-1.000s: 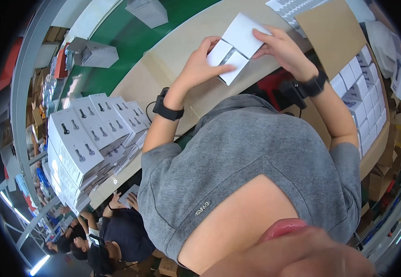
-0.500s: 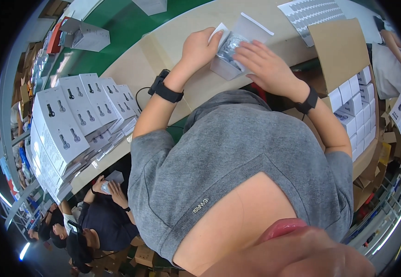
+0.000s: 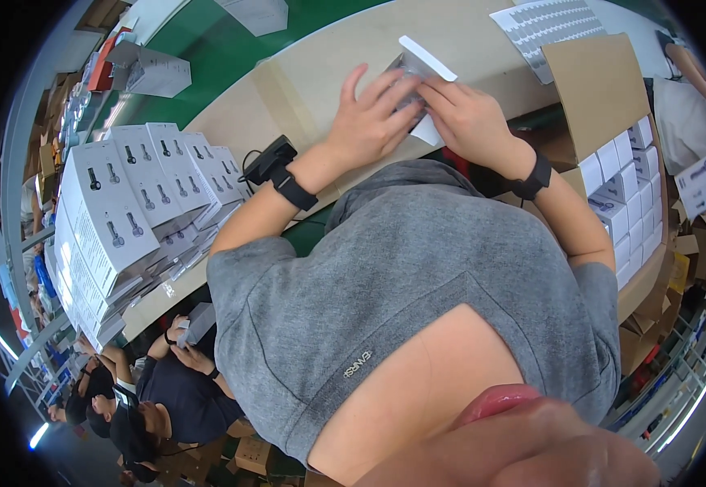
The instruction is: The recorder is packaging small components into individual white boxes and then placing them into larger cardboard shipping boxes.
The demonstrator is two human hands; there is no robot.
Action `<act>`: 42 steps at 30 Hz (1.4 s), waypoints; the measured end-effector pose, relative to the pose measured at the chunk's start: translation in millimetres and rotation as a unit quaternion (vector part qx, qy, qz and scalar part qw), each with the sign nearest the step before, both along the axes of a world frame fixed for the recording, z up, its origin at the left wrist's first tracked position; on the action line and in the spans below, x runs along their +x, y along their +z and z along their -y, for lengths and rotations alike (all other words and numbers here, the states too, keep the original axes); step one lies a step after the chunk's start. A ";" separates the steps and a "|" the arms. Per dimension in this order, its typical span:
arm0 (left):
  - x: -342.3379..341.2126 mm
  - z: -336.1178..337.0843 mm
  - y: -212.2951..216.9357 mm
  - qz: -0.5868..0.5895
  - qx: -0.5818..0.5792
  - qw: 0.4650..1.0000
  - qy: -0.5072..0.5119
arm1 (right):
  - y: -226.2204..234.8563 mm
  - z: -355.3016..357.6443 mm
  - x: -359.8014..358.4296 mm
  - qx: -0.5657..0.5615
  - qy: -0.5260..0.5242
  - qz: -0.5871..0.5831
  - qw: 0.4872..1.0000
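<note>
A small white box [image 3: 427,58] with its flaps raised is between my hands, over the near edge of the bench. My left hand [image 3: 369,120] lies across its open top with fingers spread, pressing lightly on clear wrapping [image 3: 406,99] inside. My right hand [image 3: 470,120] grips the box's right side, fingers bent over the edge next to the raised flap. What sits under the wrapping is mostly hidden by my fingers. Both wrists wear black bands.
Stacked white printed boxes [image 3: 138,203] stand at the left. To the right, an open brown carton [image 3: 600,89] holds rows of small white boxes. A sheet of labels [image 3: 552,32] lies at the far right. An open box [image 3: 154,71] stands far left; co-workers [image 3: 194,390] work nearby.
My left hand has left the box's left flap and moved over its opening. My right hand has gone from over the contents to the right side. The box has turned.
</note>
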State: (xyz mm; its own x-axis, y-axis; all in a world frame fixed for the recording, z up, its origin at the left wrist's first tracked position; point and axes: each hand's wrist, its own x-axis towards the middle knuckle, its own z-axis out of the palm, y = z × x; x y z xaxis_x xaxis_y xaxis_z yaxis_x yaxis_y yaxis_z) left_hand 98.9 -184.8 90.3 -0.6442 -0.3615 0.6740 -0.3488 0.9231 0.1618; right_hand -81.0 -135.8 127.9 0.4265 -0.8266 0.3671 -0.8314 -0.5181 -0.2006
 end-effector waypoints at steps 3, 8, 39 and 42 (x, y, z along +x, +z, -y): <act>-2.7 -2.7 -2.4 0.035 0.028 0.999 0.015 | 4.8 5.6 1.7 0.043 -0.009 -0.031 0.999; -5.0 -6.0 -11.6 0.009 0.037 0.997 -0.060 | 0.8 12.2 -8.8 0.106 -0.021 0.022 0.994; -21.9 71.0 34.1 0.307 0.118 0.942 -0.066 | -13.6 48.8 -29.7 -0.009 -0.060 -0.034 0.998; -32.0 65.3 47.2 0.377 0.036 0.926 0.010 | -21.9 49.2 -32.2 0.047 -0.010 0.005 0.999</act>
State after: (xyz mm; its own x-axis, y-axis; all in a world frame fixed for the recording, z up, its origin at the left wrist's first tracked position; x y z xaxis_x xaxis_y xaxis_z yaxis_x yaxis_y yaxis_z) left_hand 67.0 -250.1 137.5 -0.9144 -0.4046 0.0098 -0.4042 0.9117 -0.0736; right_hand -113.2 -184.9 106.0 0.4069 -0.8655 0.2922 -0.8389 -0.4806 -0.2554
